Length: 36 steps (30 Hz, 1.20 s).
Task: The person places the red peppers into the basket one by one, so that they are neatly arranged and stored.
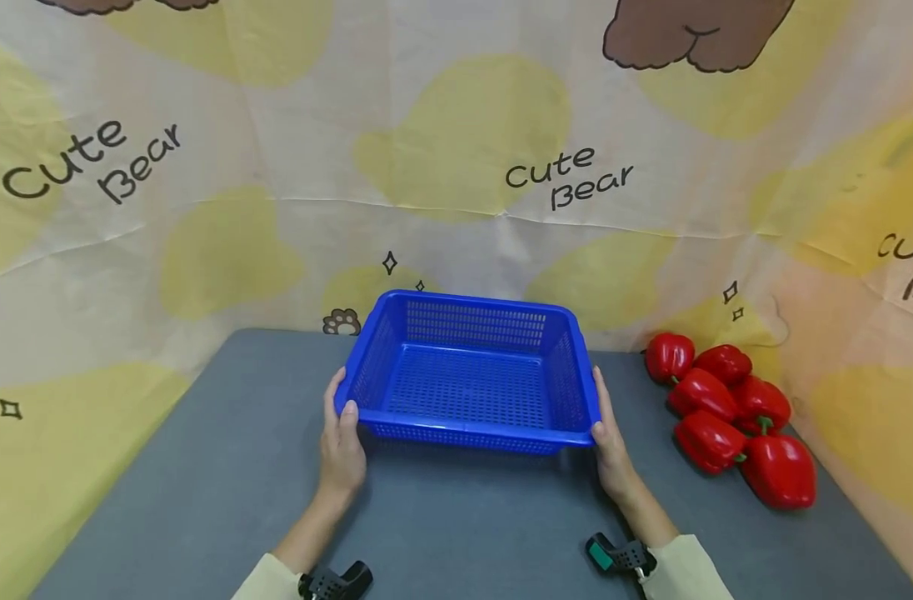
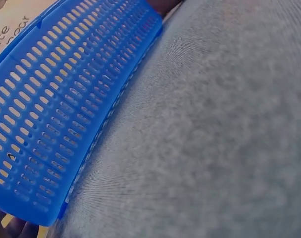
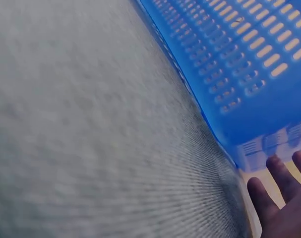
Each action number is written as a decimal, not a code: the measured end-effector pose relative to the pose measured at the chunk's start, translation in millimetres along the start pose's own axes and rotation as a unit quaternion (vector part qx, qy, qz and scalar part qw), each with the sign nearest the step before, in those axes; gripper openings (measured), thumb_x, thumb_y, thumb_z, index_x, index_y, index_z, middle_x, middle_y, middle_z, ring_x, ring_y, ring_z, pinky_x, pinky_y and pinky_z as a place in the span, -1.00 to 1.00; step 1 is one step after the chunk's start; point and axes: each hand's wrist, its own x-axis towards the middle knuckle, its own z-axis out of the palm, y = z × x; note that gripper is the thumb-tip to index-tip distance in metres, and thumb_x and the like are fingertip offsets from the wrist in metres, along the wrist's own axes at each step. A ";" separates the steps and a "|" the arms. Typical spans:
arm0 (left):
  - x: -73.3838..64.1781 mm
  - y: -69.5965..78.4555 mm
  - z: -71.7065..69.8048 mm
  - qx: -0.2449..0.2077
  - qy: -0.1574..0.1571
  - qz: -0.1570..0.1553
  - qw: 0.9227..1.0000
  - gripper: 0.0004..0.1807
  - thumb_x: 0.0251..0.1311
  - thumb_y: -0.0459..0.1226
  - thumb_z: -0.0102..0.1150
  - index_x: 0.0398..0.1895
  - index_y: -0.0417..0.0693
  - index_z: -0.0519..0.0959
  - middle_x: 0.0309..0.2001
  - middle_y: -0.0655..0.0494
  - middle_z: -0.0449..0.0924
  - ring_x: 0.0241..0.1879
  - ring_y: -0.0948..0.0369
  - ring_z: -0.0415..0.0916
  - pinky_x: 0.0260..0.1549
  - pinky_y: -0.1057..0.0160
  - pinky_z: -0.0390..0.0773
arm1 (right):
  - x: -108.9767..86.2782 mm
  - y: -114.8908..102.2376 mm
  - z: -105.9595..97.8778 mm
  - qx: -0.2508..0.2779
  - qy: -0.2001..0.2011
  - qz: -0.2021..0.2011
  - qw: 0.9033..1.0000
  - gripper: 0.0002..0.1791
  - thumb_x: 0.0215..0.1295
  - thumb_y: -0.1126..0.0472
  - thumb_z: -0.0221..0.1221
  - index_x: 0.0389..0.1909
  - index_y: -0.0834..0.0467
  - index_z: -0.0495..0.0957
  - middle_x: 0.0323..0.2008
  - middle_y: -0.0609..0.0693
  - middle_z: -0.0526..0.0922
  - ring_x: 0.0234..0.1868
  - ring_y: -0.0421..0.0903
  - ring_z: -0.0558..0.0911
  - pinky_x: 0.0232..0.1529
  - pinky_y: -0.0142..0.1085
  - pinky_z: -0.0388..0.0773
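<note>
A blue plastic basket point(image 1: 464, 427) with slotted walls stands at the middle of the grey table, its inside bare. My left hand point(image 1: 342, 457) grips its left end, thumb near the front corner and fingers along the side. At the opposite end my right hand point(image 1: 612, 458) holds the right side, thumb by the front corner. The slotted long wall of the basket point(image 2: 66, 99) fills much of the left wrist view, with only dark fingertips at the lower left. Spread fingers point(image 3: 284, 183) lie against the basket's end in the right wrist view.
Several red bell peppers point(image 1: 702, 395) lie clustered on the table point(image 1: 471, 517) to the right of the basket. A printed cloth point(image 1: 456, 167) with "Cute Bear" lettering hangs behind and along both sides of the table. Each wrist wears a black device point(image 1: 620, 553).
</note>
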 end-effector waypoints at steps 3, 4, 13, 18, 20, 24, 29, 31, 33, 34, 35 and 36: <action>-0.9 2.4 0.2 0.003 -0.015 -0.011 1.000 -0.42 0.52 -0.02 -0.36 0.58 0.28 0.09 0.49 -0.12 0.32 0.45 -0.08 0.31 0.44 -0.19 0.22 | -2.4 0.5 2.1 0.005 0.010 -0.007 1.000 -0.14 0.49 -0.22 -0.23 0.65 -0.05 -0.33 0.66 0.06 -0.33 0.58 0.40 -0.22 0.33 0.59 -0.18; -1.8 4.0 1.3 0.004 -0.017 -0.012 1.000 -0.42 0.52 -0.03 -0.36 0.58 0.26 0.09 0.48 -0.13 0.32 0.44 -0.10 0.31 0.44 -0.21 0.22 | -2.7 -0.2 2.0 0.006 0.015 -0.006 1.000 -0.14 0.48 -0.23 -0.22 0.65 -0.05 -0.32 0.66 0.05 -0.33 0.58 0.39 -0.21 0.33 0.59 -0.18; -17.5 15.9 18.5 0.012 -0.061 -0.025 0.998 -0.40 0.52 -0.05 -0.29 0.60 0.29 0.02 0.51 -0.20 0.26 0.44 -0.15 0.30 0.42 -0.28 0.22 | -14.0 -6.1 -12.4 0.038 0.040 0.019 0.998 -0.21 0.51 -0.24 -0.37 0.65 -0.13 -0.34 0.67 0.01 -0.30 0.64 0.01 -0.07 0.52 0.38 -0.18; -25.6 19.4 34.4 -0.008 -0.118 -0.006 0.993 -0.37 0.56 -0.08 -0.29 0.63 0.25 -0.11 0.51 -0.20 0.25 0.47 -0.09 0.28 0.45 -0.22 0.20 | -16.4 -5.8 -25.4 0.094 0.085 0.019 0.992 -0.24 0.52 -0.21 -0.42 0.65 -0.09 -0.28 0.65 -0.02 -0.10 0.52 -0.20 0.19 0.45 -0.37 0.28; -27.1 18.8 37.1 -0.012 -0.142 0.001 0.990 -0.35 0.57 -0.10 -0.26 0.64 0.24 -0.14 0.52 -0.18 0.23 0.48 -0.07 0.26 0.47 -0.21 0.19 | -16.9 -3.8 -28.1 0.111 0.105 0.026 0.988 -0.25 0.53 -0.22 -0.44 0.65 -0.10 -0.25 0.63 -0.07 -0.01 0.46 -0.24 0.29 0.29 -0.47 0.38; -26.9 19.9 36.1 -0.012 -0.128 0.002 0.992 -0.34 0.55 -0.11 -0.18 0.62 0.35 -0.08 0.55 -0.07 0.20 0.50 -0.04 0.24 0.48 -0.21 0.18 | -14.9 -0.5 -32.1 0.106 0.084 0.048 0.990 -0.26 0.53 -0.21 -0.45 0.65 -0.16 -0.31 0.64 -0.10 -0.06 0.44 -0.28 0.30 0.39 -0.17 0.31; -25.7 22.9 33.9 -0.011 -0.110 0.010 0.994 -0.35 0.54 -0.11 -0.15 0.62 0.30 -0.03 0.58 -0.02 0.13 0.52 -0.02 0.21 0.50 -0.12 0.18 | -11.1 1.2 -37.2 0.095 0.061 0.061 0.992 -0.28 0.54 -0.17 -0.45 0.64 -0.19 -0.36 0.66 -0.08 -0.12 0.43 -0.29 0.35 0.34 -0.05 0.33; -23.3 24.2 33.1 -0.027 -0.110 0.011 0.993 -0.38 0.54 -0.13 -0.18 0.61 0.17 0.01 0.56 -0.07 0.15 0.51 -0.03 0.21 0.49 0.04 0.22 | -12.0 1.1 -39.0 0.095 0.061 0.075 0.991 -0.26 0.52 -0.20 -0.44 0.64 -0.20 -0.37 0.66 -0.09 -0.12 0.41 -0.30 0.36 0.28 -0.12 0.34; -15.9 24.8 31.3 -0.048 -0.111 0.003 0.993 -0.40 0.55 -0.16 -0.22 0.60 0.04 0.04 0.54 -0.14 0.19 0.50 -0.04 0.22 0.45 0.20 0.27 | -13.8 -0.9 -39.4 0.091 0.062 0.085 0.990 -0.24 0.50 -0.21 -0.45 0.64 -0.18 -0.39 0.66 -0.05 -0.14 0.40 -0.29 0.36 0.25 -0.17 0.33; -9.7 25.3 30.0 -0.065 -0.115 -0.008 0.991 -0.40 0.55 -0.16 -0.23 0.59 -0.01 0.05 0.53 -0.17 0.21 0.49 -0.06 0.23 0.41 0.22 0.30 | -14.8 -1.5 -39.6 0.092 0.063 0.089 0.990 -0.23 0.49 -0.22 -0.45 0.64 -0.18 -0.40 0.66 -0.04 -0.15 0.40 -0.28 0.35 0.25 -0.18 0.32; -2.3 26.4 28.3 -0.083 -0.122 -0.020 0.989 -0.40 0.55 -0.16 -0.25 0.59 -0.04 0.05 0.51 -0.20 0.22 0.48 -0.08 0.24 0.38 0.22 0.34 | -15.8 -2.0 -39.5 0.093 0.066 0.095 0.989 -0.23 0.48 -0.23 -0.45 0.64 -0.18 -0.40 0.66 -0.03 -0.15 0.40 -0.28 0.34 0.25 -0.20 0.31; 6.1 27.5 26.9 -0.099 -0.131 -0.031 0.986 -0.39 0.54 -0.16 -0.26 0.60 -0.07 0.04 0.51 -0.23 0.22 0.48 -0.12 0.25 0.37 0.18 0.36 | -16.9 -2.6 -39.3 0.093 0.069 0.097 0.989 -0.23 0.48 -0.22 -0.46 0.64 -0.18 -0.39 0.66 -0.02 -0.15 0.40 -0.28 0.34 0.25 -0.24 0.33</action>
